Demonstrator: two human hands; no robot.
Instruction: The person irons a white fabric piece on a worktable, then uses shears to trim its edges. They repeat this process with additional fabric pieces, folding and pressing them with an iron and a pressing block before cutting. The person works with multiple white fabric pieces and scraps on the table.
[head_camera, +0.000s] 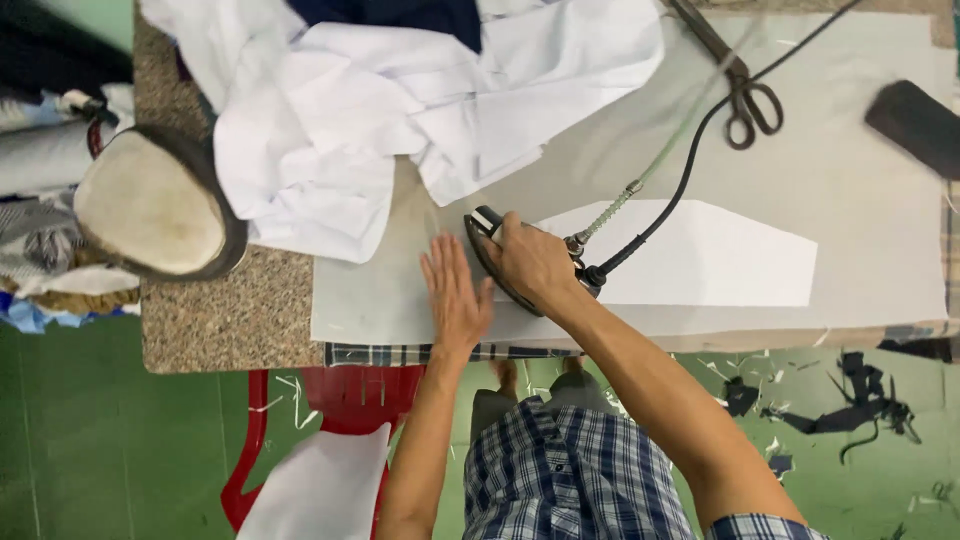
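Here, at the centre of the frame, the right hand closes its grip around a black iron on the white pressing cloth, while the left hand lies open and flat beside it. White garments are heaped at upper left; scissors rest at upper right.

The right hand hides most of the iron; scissors run off the top edge.

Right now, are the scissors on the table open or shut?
Shut, as far as shown: the scissors lie flat on the pale table cover, both finger loops side by side. The blade tips run off the top edge.
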